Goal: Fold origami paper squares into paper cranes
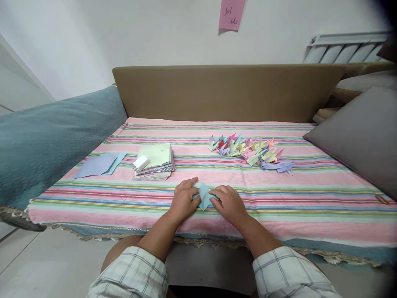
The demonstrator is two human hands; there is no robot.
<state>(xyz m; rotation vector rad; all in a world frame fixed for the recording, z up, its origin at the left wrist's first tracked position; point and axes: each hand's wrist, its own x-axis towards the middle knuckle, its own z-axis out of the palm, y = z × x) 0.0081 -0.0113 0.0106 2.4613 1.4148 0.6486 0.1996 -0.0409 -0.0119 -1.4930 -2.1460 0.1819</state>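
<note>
A light blue piece of folded paper lies on the striped cloth between my two hands, its shape a narrow diamond with side flaps. My left hand pinches its left edge, thumb below and fingers above, with the index finger stretched out. On the opposite side, my right hand grips the right edge between thumb and fingertips. The fingers cover parts of both side flaps. Beyond my right hand sits a group of folded paper cranes in several colours.
A stack of paper sheets with a white charger plug on top stands at the left. Loose purple paper lies farther left. Brown sofa back, blue-covered armrest and grey cushion border the striped cloth.
</note>
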